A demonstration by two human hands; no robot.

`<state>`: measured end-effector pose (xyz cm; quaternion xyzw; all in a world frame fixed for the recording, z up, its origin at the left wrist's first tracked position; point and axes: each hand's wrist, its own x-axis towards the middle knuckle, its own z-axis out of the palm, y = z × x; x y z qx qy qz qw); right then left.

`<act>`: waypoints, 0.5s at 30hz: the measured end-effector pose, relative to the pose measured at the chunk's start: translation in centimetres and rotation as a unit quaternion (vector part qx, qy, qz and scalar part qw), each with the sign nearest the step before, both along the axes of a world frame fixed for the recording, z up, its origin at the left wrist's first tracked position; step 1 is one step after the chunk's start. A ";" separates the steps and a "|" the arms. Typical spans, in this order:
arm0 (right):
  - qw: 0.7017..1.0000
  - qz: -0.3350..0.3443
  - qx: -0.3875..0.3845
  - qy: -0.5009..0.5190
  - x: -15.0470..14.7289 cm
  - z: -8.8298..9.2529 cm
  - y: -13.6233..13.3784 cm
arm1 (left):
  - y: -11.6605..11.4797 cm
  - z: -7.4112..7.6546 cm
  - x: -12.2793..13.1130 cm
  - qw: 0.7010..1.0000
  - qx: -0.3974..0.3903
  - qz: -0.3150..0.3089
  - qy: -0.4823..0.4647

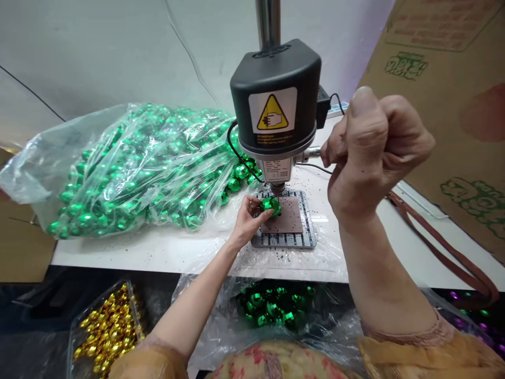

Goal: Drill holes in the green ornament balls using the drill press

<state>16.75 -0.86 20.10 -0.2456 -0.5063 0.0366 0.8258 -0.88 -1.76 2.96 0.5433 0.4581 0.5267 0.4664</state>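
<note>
Looming closest to the camera, the person's right hand (374, 158) is curling around the outer end of a metal lever (313, 152), its fingers hiding that end from view. Below and to its left, a green faceted ball (270, 204) is being held just beneath the drill chuck (278, 188), over a reddish-brown board (290, 217). The left hand (249, 221) is pinching it between thumb and fingers; whether a bit is touching it, one cannot tell. The board is lying on a slotted metal base plate (310, 239), and dark specks (283, 257) are dotting both, as well as the white table (114, 257). Above, a black machine housing (276, 71) is overhanging them, its warning label (273, 115) facing the person, with a silver column (269, 21) rising over it.

To the left, a clear plastic bag (35, 171) is bulging with many green balls (84, 216), some of them showing at its end near the housing. Below the table edge, loose green balls (272, 308) are lying on a clear plastic sheet (213, 300), close to patterned cloth (276, 363), while a transparent container (133, 310) of gold balls (104, 331) is standing at the lower left. On the right, a big cardboard box (437, 116) is rising behind the right hand, and a brown strap (442, 245) is looping over the table edge.
</note>
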 end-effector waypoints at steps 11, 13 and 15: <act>0.999 0.021 0.002 0.024 -0.3 0.3 -0.6 | 0.8 -1.2 1.1 0.998 0.040 -0.014 0.048; 0.999 0.035 0.016 0.031 -0.3 0.3 -0.5 | 0.9 -1.4 1.0 0.997 0.043 -0.018 0.068; 0.998 0.049 0.027 0.037 -0.2 0.2 -0.5 | 0.9 -1.5 0.9 0.995 0.040 -0.016 0.089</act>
